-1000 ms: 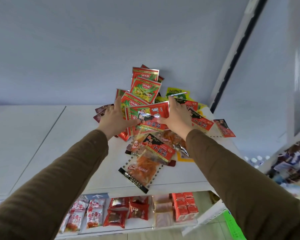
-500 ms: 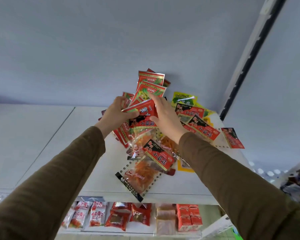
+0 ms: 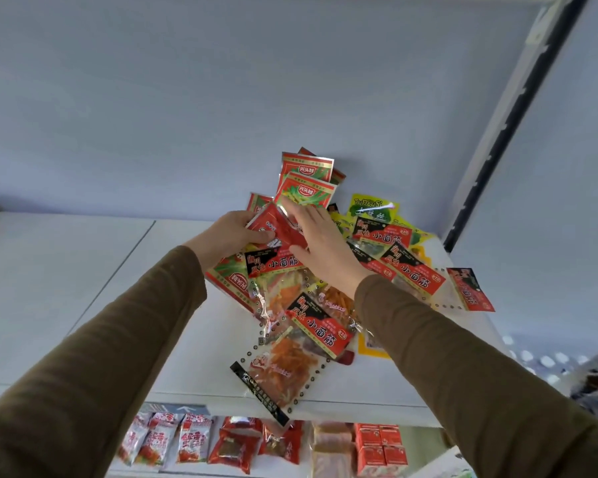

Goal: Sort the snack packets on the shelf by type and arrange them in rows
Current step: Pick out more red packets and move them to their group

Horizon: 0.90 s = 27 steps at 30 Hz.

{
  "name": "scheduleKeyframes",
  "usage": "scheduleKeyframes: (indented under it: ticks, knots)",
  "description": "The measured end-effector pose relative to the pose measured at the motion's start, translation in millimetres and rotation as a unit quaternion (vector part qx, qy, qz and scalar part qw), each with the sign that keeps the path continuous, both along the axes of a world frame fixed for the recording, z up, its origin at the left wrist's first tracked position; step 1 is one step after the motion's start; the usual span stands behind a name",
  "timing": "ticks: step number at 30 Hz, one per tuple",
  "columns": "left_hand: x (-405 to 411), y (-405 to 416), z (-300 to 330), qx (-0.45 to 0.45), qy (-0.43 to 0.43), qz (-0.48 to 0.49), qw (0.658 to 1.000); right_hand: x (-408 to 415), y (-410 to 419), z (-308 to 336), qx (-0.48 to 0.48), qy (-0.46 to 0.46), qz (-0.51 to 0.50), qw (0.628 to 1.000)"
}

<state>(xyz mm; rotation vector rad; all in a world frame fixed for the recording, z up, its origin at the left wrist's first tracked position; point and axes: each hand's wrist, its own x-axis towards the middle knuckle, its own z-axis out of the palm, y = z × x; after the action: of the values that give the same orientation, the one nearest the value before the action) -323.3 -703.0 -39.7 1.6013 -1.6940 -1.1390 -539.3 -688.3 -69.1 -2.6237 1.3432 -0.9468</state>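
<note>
A heap of mixed snack packets lies on the white shelf (image 3: 194, 357), piled against the back wall. It holds red-and-green packets (image 3: 306, 193), red-and-black packets (image 3: 413, 270), clear packets of orange strips (image 3: 283, 365) and yellow-green ones (image 3: 373, 210). My left hand (image 3: 227, 234) grips a red packet (image 3: 280, 227) at its left edge, thumb on top, lifted above the pile. My right hand (image 3: 325, 250) lies with straight fingers over the same packet's right side, its thumb beneath.
The shelf's left part (image 3: 59, 270) is bare white board. A dark upright post (image 3: 497, 132) bounds the shelf at the right. The lower shelf holds rows of red-and-white packets (image 3: 168, 439), dark red packets (image 3: 235, 448) and small red boxes (image 3: 380, 446).
Both hands have drawn together over the pile. The red packet has been raised and turned, from lying flat and wide between them to being held close at the top of the heap.
</note>
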Motion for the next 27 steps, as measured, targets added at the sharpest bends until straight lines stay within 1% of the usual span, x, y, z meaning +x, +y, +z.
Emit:
scheduleKeyframes:
  ticks: [2, 4, 6, 8, 10, 13, 17, 21, 24, 27]
  knots:
    - [6.3, -4.6, -1.1, 0.005, 0.048, 0.04, 0.998, -7.9, -2.6, -1.5, 0.045, -0.061, -0.029, 0.997]
    - [10.4, -10.8, 0.3, -0.005, 0.082, 0.079, 0.993, -13.3, -6.8, 0.0, 0.097, -0.169, -0.074, 0.978]
    - [9.6, -17.4, 4.3, -0.03, 0.107, 0.097, 0.989, -16.4, -13.3, 4.7, 0.146, -0.281, -0.112, 0.942]
    - [4.5, -23.4, 9.4, -0.043, 0.158, 0.1, 0.981, -17.8, -21.2, 10.2, 0.216, -0.376, -0.114, 0.894]
    - [-3.8, -29.7, 12.9, -0.042, 0.197, 0.104, 0.974, -17.5, -28.5, 14.8, 0.283, -0.425, -0.1, 0.854]
    - [-20.1, -38.5, 9.9, -0.03, 0.236, 0.111, 0.965, -13.4, -37.2, 16.5, 0.355, -0.439, -0.091, 0.82]
    - [-38.0, -49.7, -4.2, -0.025, 0.22, 0.122, 0.968, -6.4, -46.5, 12.6, 0.404, -0.447, -0.095, 0.793]
    - [-42.4, -57.0, -8.9, -0.02, 0.172, 0.114, 0.978, 0.2, -54.3, 7.3, 0.409, -0.445, -0.087, 0.792]
    - [-41.1, -60.1, -11.2, -0.032, 0.17, 0.107, 0.979, 8.1, -58.1, 3.5, 0.396, -0.458, -0.094, 0.79]
    - [-37.3, -59.9, -12.4, -0.058, 0.191, 0.112, 0.973, 16.5, -59.5, 0.3, 0.384, -0.479, -0.079, 0.786]
